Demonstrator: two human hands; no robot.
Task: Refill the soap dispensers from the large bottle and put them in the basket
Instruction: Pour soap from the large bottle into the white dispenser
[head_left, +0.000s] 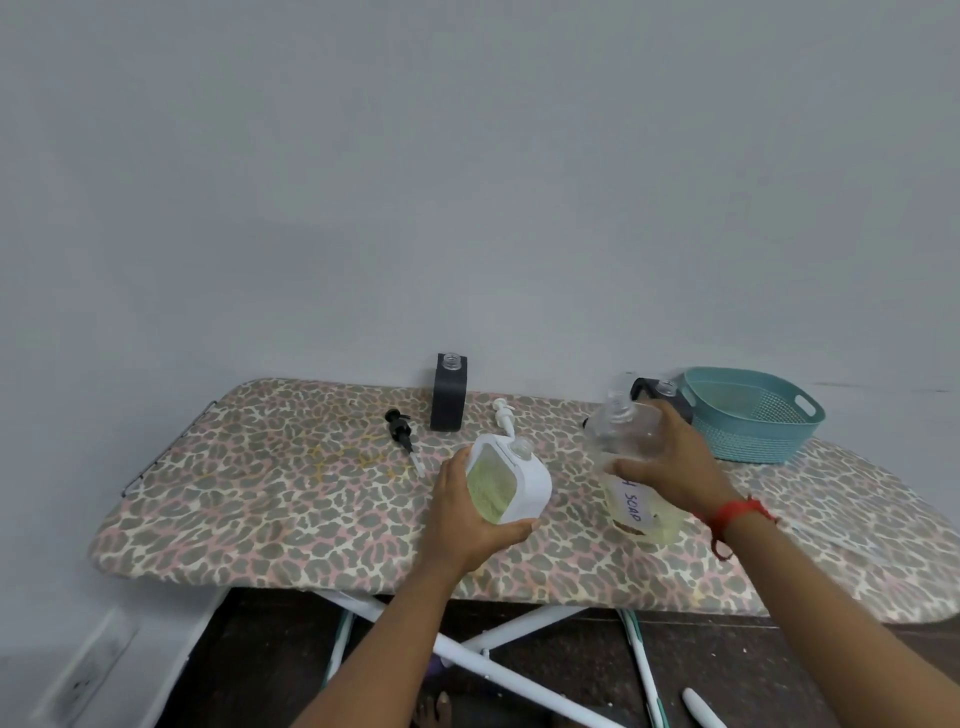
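My left hand (470, 519) grips a white dispenser (511, 480) with a clear window showing yellow-green soap; its neck is open and it tilts to the left. My right hand (670, 462) holds the large clear bottle (631, 457), labelled "soap", which stands on the board with a little yellowish liquid at the bottom. A black dispenser (449, 392) stands uncapped at the board's far edge. A second dark dispenser (657, 392) sits partly hidden behind the large bottle. The teal basket (753, 413) rests at the far right with nothing visible inside it.
A black pump head (402, 431) and a white pump head (504, 413) lie loose on the leopard-print ironing board (260, 493). The wall rises right behind the board. Below are white crossed legs and a dark floor.
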